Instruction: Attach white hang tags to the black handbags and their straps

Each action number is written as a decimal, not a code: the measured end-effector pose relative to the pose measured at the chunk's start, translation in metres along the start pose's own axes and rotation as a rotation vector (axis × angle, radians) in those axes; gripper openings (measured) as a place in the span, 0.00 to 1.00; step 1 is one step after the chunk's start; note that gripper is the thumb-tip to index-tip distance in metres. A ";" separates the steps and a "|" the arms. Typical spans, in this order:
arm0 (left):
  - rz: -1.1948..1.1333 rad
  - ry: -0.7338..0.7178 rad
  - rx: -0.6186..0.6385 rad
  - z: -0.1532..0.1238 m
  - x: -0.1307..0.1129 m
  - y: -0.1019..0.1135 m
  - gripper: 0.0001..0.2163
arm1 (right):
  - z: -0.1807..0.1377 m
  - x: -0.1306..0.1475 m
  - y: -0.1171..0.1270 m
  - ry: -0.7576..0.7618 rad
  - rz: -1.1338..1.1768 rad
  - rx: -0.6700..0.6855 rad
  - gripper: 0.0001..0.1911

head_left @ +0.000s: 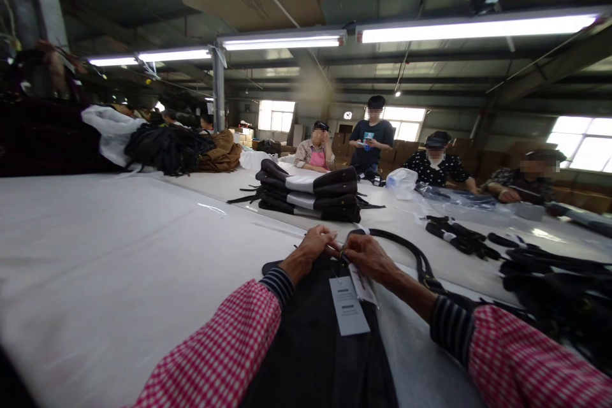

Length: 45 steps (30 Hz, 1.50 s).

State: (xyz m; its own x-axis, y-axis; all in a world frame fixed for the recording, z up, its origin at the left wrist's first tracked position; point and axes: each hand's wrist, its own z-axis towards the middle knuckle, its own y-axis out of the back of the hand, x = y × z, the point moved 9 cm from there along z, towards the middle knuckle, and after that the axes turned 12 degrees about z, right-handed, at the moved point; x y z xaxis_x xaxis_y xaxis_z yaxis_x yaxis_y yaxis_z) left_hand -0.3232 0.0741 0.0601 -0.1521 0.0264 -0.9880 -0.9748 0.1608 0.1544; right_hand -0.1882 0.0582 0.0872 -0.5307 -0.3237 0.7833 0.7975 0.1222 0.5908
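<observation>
A black bag (306, 338) lies flat on the table in front of me, its top edge under my hands. My left hand (313, 252) bends over that edge, fingertips drawn together close to the right hand's; what they grip is hidden. With fingers closed, my right hand (368, 258) pinches the bag's top edge beside a small brassy metal glint. A white hang tag (349, 307) dangles below on a thin string, and a second white label (363, 285) sits partly behind it. From behind my right hand a black strap (406, 239) curves to the right.
Stacked dark bags with white bands (310, 194) stand just beyond my hands. Loose black straps (459, 239) and dark bags (564, 287) lie to the right. Black and brown bags (220, 152) are heaped at the far left. Several people sit or stand across the white table (95, 268).
</observation>
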 end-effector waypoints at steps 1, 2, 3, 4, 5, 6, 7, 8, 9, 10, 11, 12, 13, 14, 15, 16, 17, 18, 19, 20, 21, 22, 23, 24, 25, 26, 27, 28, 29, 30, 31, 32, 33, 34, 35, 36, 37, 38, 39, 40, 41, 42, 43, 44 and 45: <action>0.009 -0.015 -0.007 -0.001 -0.001 0.000 0.08 | 0.000 0.001 0.000 0.015 -0.008 -0.014 0.04; 0.021 -0.032 -0.018 -0.001 -0.002 0.001 0.10 | -0.001 0.002 0.001 0.027 -0.010 -0.027 0.05; 0.037 -0.049 -0.033 -0.002 -0.003 0.002 0.11 | -0.001 0.002 0.001 0.038 -0.010 -0.035 0.05; 0.055 -0.065 -0.047 -0.002 -0.003 0.003 0.13 | -0.001 0.002 0.001 0.046 -0.006 -0.036 0.05; 0.075 -0.080 -0.059 -0.002 -0.004 0.003 0.14 | -0.001 0.001 0.001 0.053 0.001 -0.032 0.06; 0.096 -0.095 -0.065 -0.001 -0.004 0.004 0.14 | -0.001 -0.001 0.001 0.059 0.010 -0.025 0.06; 0.120 -0.109 -0.064 0.000 -0.005 0.005 0.14 | -0.001 -0.002 0.001 0.063 0.017 -0.019 0.06; 0.146 -0.123 -0.054 0.001 -0.006 0.005 0.13 | -0.001 -0.004 0.001 0.064 0.021 -0.014 0.06; 0.178 -0.136 -0.036 0.002 -0.007 0.005 0.13 | -0.001 -0.006 0.001 0.065 0.020 -0.014 0.06; 0.216 -0.148 -0.013 0.004 -0.008 0.006 0.13 | -0.001 -0.007 0.002 0.063 0.012 -0.017 0.06; 0.259 -0.162 0.012 0.005 -0.010 0.007 0.12 | -0.002 -0.008 0.002 0.063 -0.001 -0.022 0.06; 0.306 -0.178 0.035 0.005 -0.012 0.007 0.11 | -0.003 -0.006 0.002 0.071 -0.018 -0.024 0.06; 0.354 -0.196 0.054 0.005 -0.014 0.009 0.10 | -0.004 -0.004 0.001 0.085 -0.043 -0.027 0.06; 0.401 -0.215 0.068 0.004 -0.017 0.010 0.09 | -0.005 0.000 0.001 0.102 -0.076 -0.032 0.06; 0.444 -0.233 0.082 0.003 -0.019 0.010 0.08 | -0.006 0.004 0.000 0.122 -0.114 -0.039 0.06; 0.482 -0.248 0.097 0.001 -0.021 0.010 0.06 | -0.008 0.008 -0.001 0.138 -0.154 -0.044 0.05; 0.515 -0.258 0.113 -0.001 -0.022 0.009 0.05 | -0.009 0.012 -0.001 0.146 -0.190 -0.052 0.05; 0.543 -0.264 0.128 -0.003 -0.022 0.008 0.04 | -0.010 0.015 -0.001 0.146 -0.220 -0.058 0.05; 0.567 -0.266 0.139 -0.004 -0.022 0.006 0.04 | -0.011 0.017 -0.001 0.140 -0.241 -0.063 0.06; 0.587 -0.265 0.142 -0.005 -0.022 0.005 0.04 | -0.012 0.018 -0.001 0.135 -0.253 -0.065 0.06; 0.603 -0.261 0.137 -0.005 -0.021 0.005 0.04 | -0.012 0.019 0.000 0.132 -0.259 -0.069 0.06; 0.614 -0.256 0.127 -0.004 -0.020 0.006 0.03 | -0.012 0.020 0.000 0.133 -0.260 -0.073 0.06; 0.619 -0.251 0.114 -0.003 -0.019 0.007 0.03 | -0.012 0.020 0.001 0.138 -0.252 -0.074 0.05; 0.617 -0.244 0.101 -0.002 -0.019 0.008 0.02 | -0.012 0.020 0.001 0.146 -0.232 -0.071 0.05; 0.610 -0.236 0.089 -0.001 -0.019 0.010 0.02 | -0.011 0.019 0.001 0.154 -0.196 -0.067 0.05; 0.598 -0.226 0.081 0.000 -0.019 0.013 0.03 | -0.011 0.016 0.000 0.150 -0.142 -0.061 0.04; 0.581 -0.211 0.076 -0.001 -0.019 0.015 0.04 | -0.010 0.013 0.000 0.130 -0.067 -0.056 0.03; 0.559 -0.192 0.074 -0.002 -0.020 0.017 0.06 | -0.009 0.008 -0.001 0.093 0.031 -0.053 0.02; 0.535 -0.173 0.073 -0.003 -0.021 0.018 0.08 | -0.008 0.002 -0.001 0.043 0.151 -0.048 0.02; 0.510 -0.155 0.072 -0.006 -0.022 0.019 0.10 | -0.007 -0.003 -0.003 -0.013 0.280 -0.039 0.04; 0.488 -0.143 0.073 -0.008 -0.024 0.020 0.11 | -0.007 -0.007 -0.005 -0.067 0.407 -0.030 0.06; 0.460 -0.131 0.073 -0.010 -0.025 0.019 0.12 | -0.007 -0.009 -0.006 -0.109 0.521 -0.020 0.09; 0.419 -0.119 0.074 -0.012 -0.026 0.018 0.13 | -0.008 -0.009 -0.007 -0.134 0.619 -0.011 0.12; 0.366 -0.104 0.074 -0.013 -0.026 0.016 0.14 | -0.009 -0.008 -0.007 -0.150 0.697 -0.003 0.13; 0.299 -0.090 0.076 -0.014 -0.025 0.014 0.15 | -0.010 -0.007 -0.007 -0.160 0.759 0.004 0.14; 0.220 -0.078 0.078 -0.014 -0.024 0.012 0.15 | -0.012 -0.006 -0.006 -0.165 0.814 0.011 0.14; 0.141 -0.072 0.083 -0.013 -0.023 0.009 0.15 | -0.013 -0.004 -0.005 -0.168 0.866 0.021 0.13; 0.076 -0.077 0.088 -0.012 -0.022 0.006 0.15 | -0.015 -0.003 -0.005 -0.174 0.915 0.033 0.13; 0.031 -0.092 0.095 -0.012 -0.022 0.003 0.15 | -0.017 -0.003 -0.005 -0.181 0.961 0.043 0.12; -0.002 -0.108 0.103 -0.011 -0.023 0.001 0.16 | -0.019 -0.003 -0.005 -0.185 1.007 0.055 0.12; -0.024 -0.119 0.105 -0.011 -0.023 0.000 0.16 | -0.020 -0.002 -0.005 -0.184 1.055 0.068 0.12; -0.038 -0.121 0.101 -0.010 -0.022 0.000 0.17 | -0.022 -0.001 -0.006 -0.178 1.100 0.083 0.12; -0.048 -0.115 0.091 -0.010 -0.021 0.000 0.18 | -0.023 0.001 -0.006 -0.168 1.135 0.103 0.13; -0.057 -0.102 0.075 -0.009 -0.020 0.001 0.19 | -0.024 0.004 -0.007 -0.151 1.146 0.124 0.14; -0.063 -0.086 0.058 -0.008 -0.018 0.003 0.19 | -0.024 0.006 -0.008 -0.131 1.125 0.139 0.15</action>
State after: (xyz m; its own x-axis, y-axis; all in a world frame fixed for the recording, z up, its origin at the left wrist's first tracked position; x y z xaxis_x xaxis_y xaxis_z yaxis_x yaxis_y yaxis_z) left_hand -0.3248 0.0660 0.0783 -0.0739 0.0982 -0.9924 -0.9706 0.2213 0.0942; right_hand -0.1904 0.0329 0.0824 0.4324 0.1342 0.8916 0.8057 0.3864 -0.4489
